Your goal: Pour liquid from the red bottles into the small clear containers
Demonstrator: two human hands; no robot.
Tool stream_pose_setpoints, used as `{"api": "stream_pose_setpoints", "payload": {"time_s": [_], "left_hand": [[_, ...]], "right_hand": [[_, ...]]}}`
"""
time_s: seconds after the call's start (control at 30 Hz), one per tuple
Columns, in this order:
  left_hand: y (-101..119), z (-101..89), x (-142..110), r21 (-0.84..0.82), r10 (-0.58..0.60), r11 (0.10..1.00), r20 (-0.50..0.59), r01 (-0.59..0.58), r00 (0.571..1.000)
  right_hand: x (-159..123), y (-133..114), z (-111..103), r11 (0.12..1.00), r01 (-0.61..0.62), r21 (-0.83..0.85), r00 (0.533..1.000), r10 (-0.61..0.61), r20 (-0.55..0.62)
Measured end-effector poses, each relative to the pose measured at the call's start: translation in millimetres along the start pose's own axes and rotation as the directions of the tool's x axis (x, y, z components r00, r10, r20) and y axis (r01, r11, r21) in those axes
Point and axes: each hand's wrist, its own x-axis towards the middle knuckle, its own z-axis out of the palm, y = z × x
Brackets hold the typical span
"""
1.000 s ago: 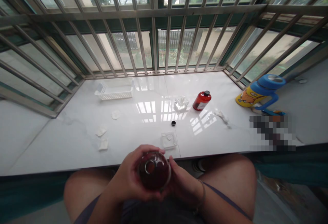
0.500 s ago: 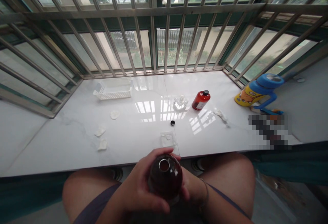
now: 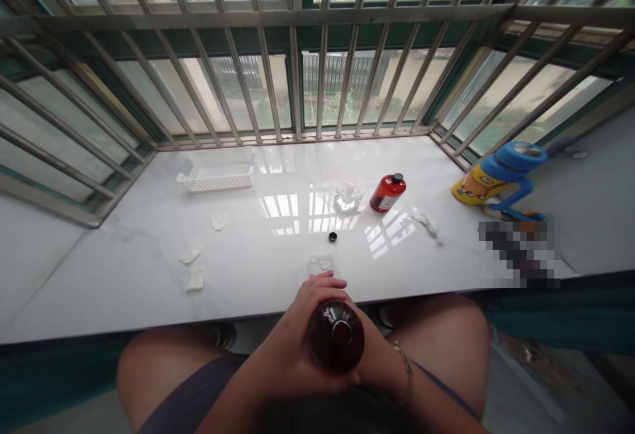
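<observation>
Both my hands are wrapped round a dark brown-red bottle (image 3: 330, 348) with an uncapped round mouth, held over my lap at the counter's front edge. My left hand (image 3: 292, 354) grips it from the left, fingers over its far side. On the right side of the bottle, my right hand (image 3: 374, 348) is closed against it, its fingers partly hidden. Just beyond my fingers lies a small clear square dish (image 3: 317, 264), its near part covered by my hand. A small black cap (image 3: 333, 237) rests on the counter behind the dish.
On the white counter (image 3: 278, 255) stand a red bottle with a black cap (image 3: 387, 194), a clear glass piece (image 3: 348, 197) and a white basket (image 3: 218, 181). White pads (image 3: 196, 279) lie left, a crumpled strip (image 3: 426, 223) right. A blue-yellow jug (image 3: 489, 176) stands far right. Metal bars (image 3: 292, 18) close the back.
The bottle has shifted slightly right and turned in my hands, so its mouth points more to the right. My left fingers have moved up and now overlap the clear dish.
</observation>
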Motion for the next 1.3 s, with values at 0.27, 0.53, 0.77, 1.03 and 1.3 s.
{"api": "stream_pose_setpoints", "payload": {"time_s": [0.27, 0.53, 0.77, 1.03, 1.3], "left_hand": [[-1.8, -0.2, 3.7, -0.026, 0.037, 0.999, 0.051, -0.035, 0.998], [-22.7, -4.4, -7.9, 0.009, -0.017, 1.000, -0.058, 0.018, 0.998], [-53.4, -17.0, 0.8, 0.319, -0.213, 0.896, -0.305, 0.310, 0.928], [-96.9, 1.7, 30.0, 0.394, -0.248, 0.857, -0.252, 0.333, 0.936], [-102.5, 3.2, 17.6, 0.431, -0.254, 0.786, -0.426, 0.442, 0.868]], "right_hand": [[-5.5, -15.7, -7.0, 0.999, 0.023, 0.026, 0.999, -0.024, 0.037], [-11.8, -22.2, -9.9, 0.996, -0.034, 0.077, 0.979, 0.049, -0.200], [-12.6, -2.7, -38.1, 0.980, -0.177, -0.089, 0.871, 0.114, -0.477], [-6.1, 6.4, -58.2, 0.945, -0.289, -0.155, 0.776, 0.136, -0.616], [-8.6, 15.9, -56.0, 0.933, -0.336, -0.132, 0.780, 0.196, -0.594]]}}
